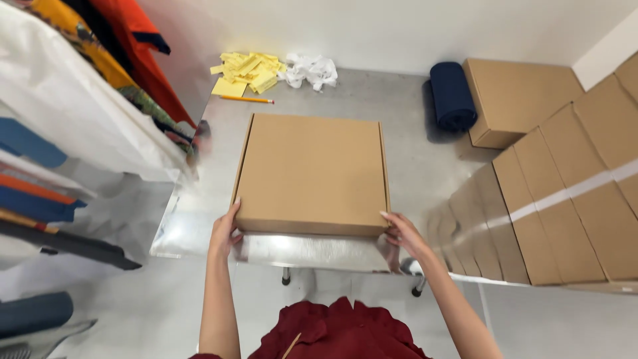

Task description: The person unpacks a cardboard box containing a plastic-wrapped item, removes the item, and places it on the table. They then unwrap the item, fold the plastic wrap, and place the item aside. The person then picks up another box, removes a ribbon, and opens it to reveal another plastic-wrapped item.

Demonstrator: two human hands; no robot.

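Shiny metal bench (199, 219) fills my view, white wall behind. Flat brown cardboard box (312, 174) lies closed at bench centre. I see left hand (224, 233) at 7 o'clock corner of box, grip curled onto its near edge, thumb on top. Right hand (402, 234) at 5 o'clock corner, grip likewise pressed against box edge. Yellow paper slips (249, 70) and pencil (247, 100) at 11 o'clock, crumpled white cloth (309, 70) at 12. Stacked cartons (571, 193) at 3 o'clock.
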